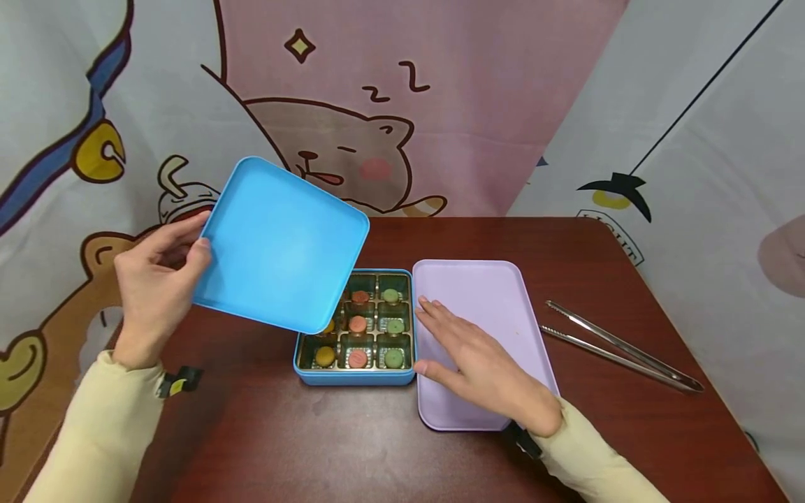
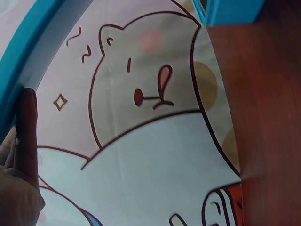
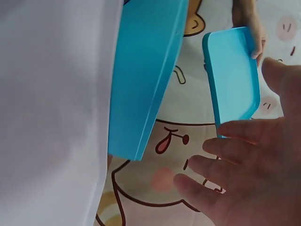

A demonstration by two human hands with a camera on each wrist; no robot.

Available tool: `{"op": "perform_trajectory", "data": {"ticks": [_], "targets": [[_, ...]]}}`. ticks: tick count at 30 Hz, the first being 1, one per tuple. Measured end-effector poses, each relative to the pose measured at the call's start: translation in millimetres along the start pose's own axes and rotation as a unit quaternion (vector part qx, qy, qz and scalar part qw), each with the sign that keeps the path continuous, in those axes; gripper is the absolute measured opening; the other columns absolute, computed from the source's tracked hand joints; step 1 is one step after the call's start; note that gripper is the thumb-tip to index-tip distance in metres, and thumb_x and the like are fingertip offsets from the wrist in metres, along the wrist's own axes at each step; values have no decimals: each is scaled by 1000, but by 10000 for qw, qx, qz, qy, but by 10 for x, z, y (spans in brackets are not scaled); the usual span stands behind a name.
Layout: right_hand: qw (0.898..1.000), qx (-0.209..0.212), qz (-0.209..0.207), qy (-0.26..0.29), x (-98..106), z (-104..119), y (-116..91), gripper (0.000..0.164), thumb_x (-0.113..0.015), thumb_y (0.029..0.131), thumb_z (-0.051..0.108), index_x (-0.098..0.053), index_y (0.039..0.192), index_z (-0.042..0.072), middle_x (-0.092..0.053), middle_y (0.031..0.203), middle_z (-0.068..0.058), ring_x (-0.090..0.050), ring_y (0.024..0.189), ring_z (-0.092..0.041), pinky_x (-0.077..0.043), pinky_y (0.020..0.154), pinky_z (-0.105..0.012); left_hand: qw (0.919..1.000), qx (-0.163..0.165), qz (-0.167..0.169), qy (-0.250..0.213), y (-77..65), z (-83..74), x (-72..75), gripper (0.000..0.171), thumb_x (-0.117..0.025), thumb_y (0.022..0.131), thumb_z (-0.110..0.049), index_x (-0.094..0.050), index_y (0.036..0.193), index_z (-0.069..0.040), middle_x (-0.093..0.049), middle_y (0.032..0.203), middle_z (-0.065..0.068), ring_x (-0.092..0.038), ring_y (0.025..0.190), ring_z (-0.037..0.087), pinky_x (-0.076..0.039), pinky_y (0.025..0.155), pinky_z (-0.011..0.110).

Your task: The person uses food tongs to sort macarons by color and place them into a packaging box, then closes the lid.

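Note:
My left hand [image 1: 160,279] pinches the left edge of a blue lid [image 1: 283,244], holding it tilted in the air. The lid overlaps the left back part of a blue box [image 1: 361,378] in the head view. Inside the box a gold divided insert holds small round macarons in yellow, pink-orange and green, such as a green macaron [image 1: 394,358]; the ones behind the lid are hidden. My right hand [image 1: 478,360] has its fingers stretched out over a lilac tray [image 1: 468,412], fingertips near the box's right side, holding nothing. In the right wrist view those spread fingers [image 3: 225,172] show with the lid beyond.
Metal tongs [image 1: 622,349] lie on the brown table [image 1: 251,433] to the right of the tray. Behind the table hangs a cloth with cartoon animals [image 1: 352,154]. The tray stands right beside the box.

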State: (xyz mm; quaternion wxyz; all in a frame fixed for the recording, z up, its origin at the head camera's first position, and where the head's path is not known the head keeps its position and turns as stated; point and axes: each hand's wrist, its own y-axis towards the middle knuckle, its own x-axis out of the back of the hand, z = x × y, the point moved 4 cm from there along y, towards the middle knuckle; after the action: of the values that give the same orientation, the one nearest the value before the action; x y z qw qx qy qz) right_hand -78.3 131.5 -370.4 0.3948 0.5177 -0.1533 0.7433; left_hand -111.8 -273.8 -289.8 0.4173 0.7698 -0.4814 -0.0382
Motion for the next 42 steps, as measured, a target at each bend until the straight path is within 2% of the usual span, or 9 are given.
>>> {"op": "perform_trajectory", "data": {"ticks": [6,12,17,21,24,27,31,36,42], "targets": [[9972,-253,-78,694,39,19,30,75,-58,104,50,-29,165,18,-20,171,7,-27,155,-18,-33,120,-49,9998,-54,23,-204,24,-94,-196,34,-68,92,2,-76,125,-4,-77,105,8,-66,75,-5,-50,71,7],[9906,-446,-170,1279,76,-3,97,73,-57,106,44,-24,166,22,-23,170,6,-30,153,-18,-31,120,-48,9985,-76,159,-521,15,-188,-379,33,-68,93,1,-76,124,-5,-77,102,13,-68,74,-2,-52,70,10],[9796,-699,-168,1874,105,-34,184,70,-55,107,44,-24,167,26,-30,168,4,-48,143,-30,-41,114,-50,9972,-120,183,-720,10,-246,-511,34,-67,92,2,-77,124,-5,-77,101,19,-69,75,-3,-53,70,11],[9680,-718,-208,2394,128,-56,280,69,-52,108,47,-25,166,22,-32,167,0,-47,144,-30,-43,113,-49,9956,-168,181,-906,2,-287,-606,34,-67,92,2,-76,124,-4,-76,100,22,-71,77,-3,-54,71,11],[9532,-737,-266,2921,144,-82,359,71,-50,108,49,-23,167,18,-29,169,0,-38,150,-25,-38,117,-47,9940,-207,193,-1058,-7,-320,-671,34,-67,92,3,-76,124,-3,-77,102,21,-71,78,-3,-55,71,12],[9316,-742,-361,3540,162,-108,434,71,-50,110,44,-20,167,15,-27,169,-1,-35,152,-23,-34,119,-45,9933,-306,241,-1087,-13,-348,-727,34,-67,92,4,-76,124,-2,-77,104,20,-71,80,-3,-55,72,13],[9034,-804,-492,4184,180,-140,506,72,-49,111,39,-15,166,8,-30,168,-7,-38,150,-26,-35,118,-44,9931,-452,330,-1033,-14,-357,-785,34,-66,92,5,-75,124,-1,-77,104,20,-71,82,-5,-55,74,13],[8765,-1085,-687,4639,195,-185,543,73,-47,111,41,-14,166,6,-36,165,-12,-46,145,-28,-42,114,-44,9933,-577,391,-917,-19,-339,-829,34,-66,93,5,-74,126,-1,-77,104,19,-70,82,-7,-55,74,13],[8217,-1028,-805,5547,235,-202,555,68,-42,112,35,-13,167,7,-34,166,-15,-43,146,-34,-43,114,-39,9932,-758,367,-804,-49,-313,-863,37,-66,94,5,-72,129,-1,-77,108,18,-68,83,-10,-53,73,11]]}}
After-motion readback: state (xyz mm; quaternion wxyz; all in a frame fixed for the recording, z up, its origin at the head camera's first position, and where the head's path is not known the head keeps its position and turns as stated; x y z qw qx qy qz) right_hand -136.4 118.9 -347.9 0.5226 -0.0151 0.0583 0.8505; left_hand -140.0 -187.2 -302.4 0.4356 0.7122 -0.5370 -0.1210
